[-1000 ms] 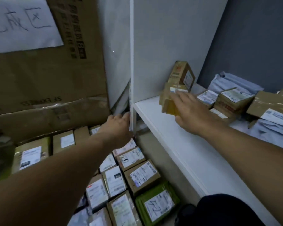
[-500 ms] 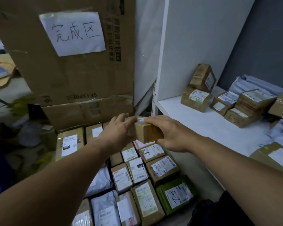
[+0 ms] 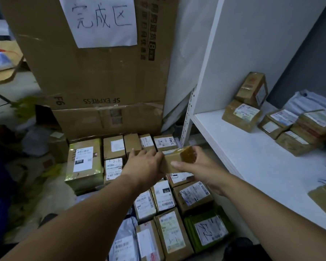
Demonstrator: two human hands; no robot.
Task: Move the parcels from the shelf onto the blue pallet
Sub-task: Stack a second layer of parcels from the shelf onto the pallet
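The small brown cardboard parcel (image 3: 179,157) is in mid-air, off the shelf and above the floor pile. The right hand (image 3: 203,172) pinches it, thumb on the near face. The left hand (image 3: 145,166) sits against the other end, but whether that grip is closed round it is hidden. Fumble the handover and it probably drops onto the packed rows of labelled boxes (image 3: 194,194), knocking them askew. The blue pallet isn't visible, presumably underneath. The white shelf (image 3: 252,166) holds taped brown boxes (image 3: 241,114) and grey mailer bags (image 3: 305,102).
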